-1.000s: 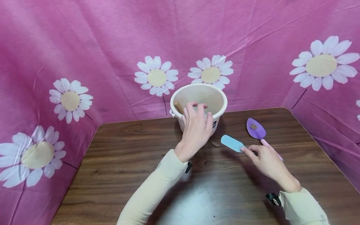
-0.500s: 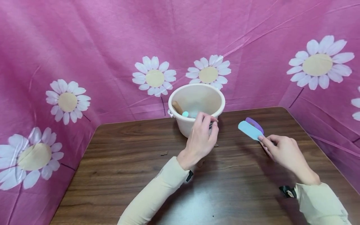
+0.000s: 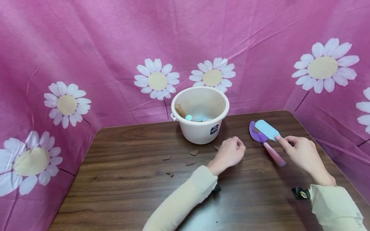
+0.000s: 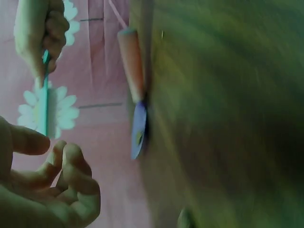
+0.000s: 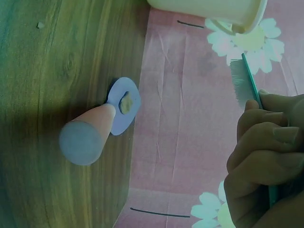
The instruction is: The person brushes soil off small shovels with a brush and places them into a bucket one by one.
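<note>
My right hand (image 3: 304, 157) grips a light blue brush (image 3: 267, 129) by its handle. In the right wrist view its pale bristles (image 5: 241, 83) point away from the fingers. The brush overlaps the purple blade of a small trowel (image 3: 274, 154) in the head view. That trowel lies on the table with a brown flake (image 3: 255, 130) on its blade. My left hand (image 3: 229, 150) hovers in front of the bucket, left of the trowel. Its fingers are loosely bent in the left wrist view, nothing visible between thumb and fingertips.
A white bucket (image 3: 199, 136) stands at the back; a brown wooden handle (image 3: 180, 111) and pale blue things (image 3: 203, 118) show inside. Several brown flakes (image 3: 193, 152) are scattered over the wooden table (image 3: 121, 192). A pink flowered cloth (image 3: 115, 48) hangs behind and around the sides.
My left hand has left the bucket and moved down and right toward the trowel. The right hand has shifted right, bringing the brush from beside the bucket to over the trowel blade.
</note>
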Demonstrator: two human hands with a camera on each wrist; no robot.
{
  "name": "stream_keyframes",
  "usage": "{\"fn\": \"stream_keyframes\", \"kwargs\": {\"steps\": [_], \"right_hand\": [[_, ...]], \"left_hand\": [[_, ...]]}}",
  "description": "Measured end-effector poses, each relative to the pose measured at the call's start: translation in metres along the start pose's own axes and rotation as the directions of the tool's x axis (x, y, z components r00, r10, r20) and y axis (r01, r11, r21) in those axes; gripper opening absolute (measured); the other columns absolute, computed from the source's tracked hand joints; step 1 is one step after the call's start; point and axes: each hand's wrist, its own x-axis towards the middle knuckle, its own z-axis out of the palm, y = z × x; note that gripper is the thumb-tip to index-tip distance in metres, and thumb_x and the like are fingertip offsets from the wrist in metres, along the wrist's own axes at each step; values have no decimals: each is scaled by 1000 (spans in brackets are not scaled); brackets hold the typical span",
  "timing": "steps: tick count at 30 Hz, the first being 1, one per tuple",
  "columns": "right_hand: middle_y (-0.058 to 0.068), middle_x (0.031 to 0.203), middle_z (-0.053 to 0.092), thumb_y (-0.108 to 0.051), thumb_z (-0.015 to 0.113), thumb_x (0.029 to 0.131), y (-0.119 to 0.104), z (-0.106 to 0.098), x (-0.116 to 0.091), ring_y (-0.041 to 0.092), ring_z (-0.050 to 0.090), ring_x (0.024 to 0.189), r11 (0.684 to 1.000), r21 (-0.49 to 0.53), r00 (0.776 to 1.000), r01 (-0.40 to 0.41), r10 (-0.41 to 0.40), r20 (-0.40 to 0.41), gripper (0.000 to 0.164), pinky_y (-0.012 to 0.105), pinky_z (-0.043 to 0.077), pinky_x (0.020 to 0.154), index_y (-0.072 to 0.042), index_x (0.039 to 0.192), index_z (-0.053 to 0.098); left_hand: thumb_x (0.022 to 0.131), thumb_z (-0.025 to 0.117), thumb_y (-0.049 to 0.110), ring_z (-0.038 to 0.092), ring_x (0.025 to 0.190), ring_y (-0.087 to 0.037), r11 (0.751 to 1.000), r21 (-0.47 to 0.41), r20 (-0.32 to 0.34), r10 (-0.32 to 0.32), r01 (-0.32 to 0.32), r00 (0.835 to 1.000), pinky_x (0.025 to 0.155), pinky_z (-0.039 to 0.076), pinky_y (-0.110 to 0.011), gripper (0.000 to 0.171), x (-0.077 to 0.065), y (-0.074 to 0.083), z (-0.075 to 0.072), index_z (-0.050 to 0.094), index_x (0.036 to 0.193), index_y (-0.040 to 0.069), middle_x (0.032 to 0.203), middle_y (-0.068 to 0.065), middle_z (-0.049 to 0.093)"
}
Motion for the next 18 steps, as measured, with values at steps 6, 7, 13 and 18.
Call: {"fn": "stream_keyframes", "kwargs": {"steps": [6, 7, 13, 18], "right_hand": [[1, 56, 57, -37, 55, 96, 2, 2, 0, 9, 43, 54, 1000, 7, 1000, -18, 18, 8, 37, 23, 33, 49, -7, 78, 69], [1, 56, 57, -37, 55, 96, 2, 2, 0, 9, 43, 54, 1000, 5, 1000, -23, 23, 12, 38, 24, 33, 50, -7, 78, 69], [-1, 52, 45, -39, 52, 97, 2, 1, 1, 13, 41, 55, 999, -4, 998, -49, 49, 38, 40, 25, 30, 50, -7, 81, 68], [-1, 52, 42, -40, 51, 97, 3, 0, -1, 12, 39, 53, 998, 0, 997, -65, 65, 38, 41, 26, 29, 48, -6, 81, 68]], "left_hand": [[91, 57, 17, 54, 56, -12, 727, -536, 279, -326, 428, 903, 50, 47, -21, 14, 8, 19, 47, 64, 90, 5, 80, -13, 68], [91, 56, 14, 57, 54, -15, 635, -606, 320, -357, 479, 878, 47, 48, -21, 14, 8, 21, 55, 64, 89, 2, 80, -17, 68], [88, 54, 8, 70, 89, -41, 340, -742, 452, -383, 578, 806, 77, 61, -38, 14, 12, 31, 87, 59, 89, -5, 87, -22, 67], [89, 55, 11, 66, 100, -44, 203, -773, 526, -325, 601, 786, 92, 55, -48, 22, 14, 35, 103, 56, 102, -8, 95, -25, 64]]}}
